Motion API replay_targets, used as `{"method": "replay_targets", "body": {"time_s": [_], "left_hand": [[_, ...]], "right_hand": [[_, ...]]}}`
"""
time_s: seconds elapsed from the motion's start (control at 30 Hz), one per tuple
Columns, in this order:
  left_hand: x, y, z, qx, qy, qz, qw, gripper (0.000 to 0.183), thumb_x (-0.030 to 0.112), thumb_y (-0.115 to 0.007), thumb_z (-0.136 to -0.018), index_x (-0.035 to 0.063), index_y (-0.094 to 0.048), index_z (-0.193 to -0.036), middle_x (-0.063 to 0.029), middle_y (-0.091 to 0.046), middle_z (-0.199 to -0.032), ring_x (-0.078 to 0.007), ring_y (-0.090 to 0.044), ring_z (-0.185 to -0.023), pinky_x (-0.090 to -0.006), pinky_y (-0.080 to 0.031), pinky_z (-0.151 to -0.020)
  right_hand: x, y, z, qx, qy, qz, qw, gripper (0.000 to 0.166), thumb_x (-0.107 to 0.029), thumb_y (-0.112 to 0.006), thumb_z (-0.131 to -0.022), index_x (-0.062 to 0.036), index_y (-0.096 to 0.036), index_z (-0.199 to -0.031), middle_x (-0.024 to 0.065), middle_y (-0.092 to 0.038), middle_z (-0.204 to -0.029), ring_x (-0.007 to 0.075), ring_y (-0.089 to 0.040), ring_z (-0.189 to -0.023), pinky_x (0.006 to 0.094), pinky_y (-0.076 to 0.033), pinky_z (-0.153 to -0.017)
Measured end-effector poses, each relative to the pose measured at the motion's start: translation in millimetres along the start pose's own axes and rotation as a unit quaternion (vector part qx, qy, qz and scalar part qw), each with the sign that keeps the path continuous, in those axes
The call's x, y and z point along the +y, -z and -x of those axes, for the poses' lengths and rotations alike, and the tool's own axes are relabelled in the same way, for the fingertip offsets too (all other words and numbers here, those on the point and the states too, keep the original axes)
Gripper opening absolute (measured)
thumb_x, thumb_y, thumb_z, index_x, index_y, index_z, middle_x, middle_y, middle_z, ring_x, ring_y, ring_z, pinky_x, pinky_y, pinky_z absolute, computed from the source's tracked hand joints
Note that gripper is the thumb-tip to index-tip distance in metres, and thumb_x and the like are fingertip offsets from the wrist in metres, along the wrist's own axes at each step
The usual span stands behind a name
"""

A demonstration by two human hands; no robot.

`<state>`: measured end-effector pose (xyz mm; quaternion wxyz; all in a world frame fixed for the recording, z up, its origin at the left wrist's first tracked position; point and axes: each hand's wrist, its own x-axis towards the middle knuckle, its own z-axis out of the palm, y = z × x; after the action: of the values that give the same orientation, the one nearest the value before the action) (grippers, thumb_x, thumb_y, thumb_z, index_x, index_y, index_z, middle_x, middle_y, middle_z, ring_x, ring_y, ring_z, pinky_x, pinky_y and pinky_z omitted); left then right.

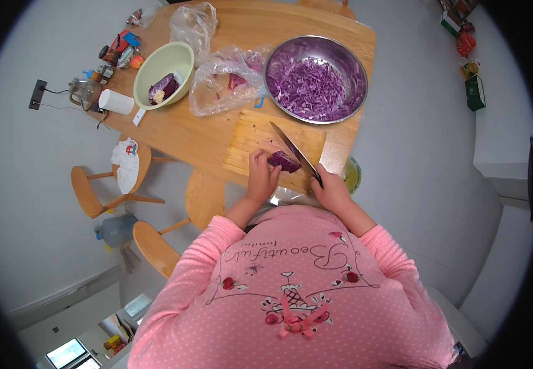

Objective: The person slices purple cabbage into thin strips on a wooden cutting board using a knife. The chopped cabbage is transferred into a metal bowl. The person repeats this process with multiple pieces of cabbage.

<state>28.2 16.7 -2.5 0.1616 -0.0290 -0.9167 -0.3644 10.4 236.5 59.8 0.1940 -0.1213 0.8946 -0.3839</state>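
My left hand (263,176) grips a chunk of red cabbage (285,162) at its left end, near the front of a wooden cutting board (248,133). In my right hand (332,187) is a kitchen knife (293,148), held by its black handle. Its blade slants up and left across the board, just beyond the chunk; whether it touches the cabbage I cannot tell. Small purple scraps dot the board. Behind it, a large steel bowl (359,87) holds shredded red cabbage (315,85).
A pale green basin (142,76) with a cabbage piece (165,87) stands back left. Clear plastic bags (206,94) lie between basin and bowl. Jars, a glass pot (84,90) and a white cylinder (116,102) line the left edge. A green-rimmed container (353,175) is below the table's right edge.
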Motion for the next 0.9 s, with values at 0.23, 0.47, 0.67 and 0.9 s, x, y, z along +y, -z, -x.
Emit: {"method": "replay_targets", "body": {"time_s": [0.23, 0.47, 0.67, 0.9], "left_hand": [[-7, -3, 8, -0.022, -0.098, 0.002, 0.995, 0.025, 0.003, -0.068, -0.079, 0.0018, -0.064, -0.104, -0.0172, -0.056, -0.106, -0.0353, -0.054, -0.101, -0.0419, -0.045, -0.09], [-12, -7, 10, 0.004, -0.019, 0.031, 0.999, 0.039, 0.003, -0.07, -0.079, 0.0026, -0.058, -0.116, -0.0184, -0.053, -0.115, -0.0366, -0.052, -0.107, -0.0421, -0.044, -0.093], [-10, -2, -1, -0.019, 0.014, 0.047, 0.999, 0.048, 0.003, -0.072, -0.076, 0.0038, -0.057, -0.122, -0.0188, -0.053, -0.119, -0.0358, -0.051, -0.112, -0.0411, -0.043, -0.097], [-12, 5, -28, -0.023, 0.034, 0.075, 0.996, 0.046, 0.007, -0.076, -0.074, 0.0018, -0.062, -0.117, -0.017, -0.058, -0.114, -0.0345, -0.054, -0.109, -0.0395, -0.044, -0.096]], "right_hand": [[-5, -6, 2, -0.032, 0.014, 0.072, 0.997, 0.03, -0.034, -0.053, -0.095, -0.0045, -0.051, -0.103, 0.0245, -0.066, -0.082, 0.0438, -0.064, -0.077, 0.0525, -0.05, -0.067], [4, -8, 0, -0.019, -0.024, 0.062, 0.998, 0.032, -0.032, -0.052, -0.096, -0.0028, -0.051, -0.107, 0.0248, -0.066, -0.082, 0.0443, -0.064, -0.077, 0.0528, -0.05, -0.068], [12, -14, -4, -0.015, -0.03, 0.032, 0.999, 0.032, -0.032, -0.052, -0.096, -0.0028, -0.051, -0.11, 0.0258, -0.066, -0.082, 0.0454, -0.063, -0.077, 0.0532, -0.049, -0.068], [13, -19, -12, -0.002, -0.034, -0.001, 0.999, 0.033, -0.032, -0.054, -0.095, -0.0026, -0.052, -0.109, 0.0269, -0.065, -0.082, 0.0459, -0.063, -0.079, 0.0539, -0.048, -0.069]]}}
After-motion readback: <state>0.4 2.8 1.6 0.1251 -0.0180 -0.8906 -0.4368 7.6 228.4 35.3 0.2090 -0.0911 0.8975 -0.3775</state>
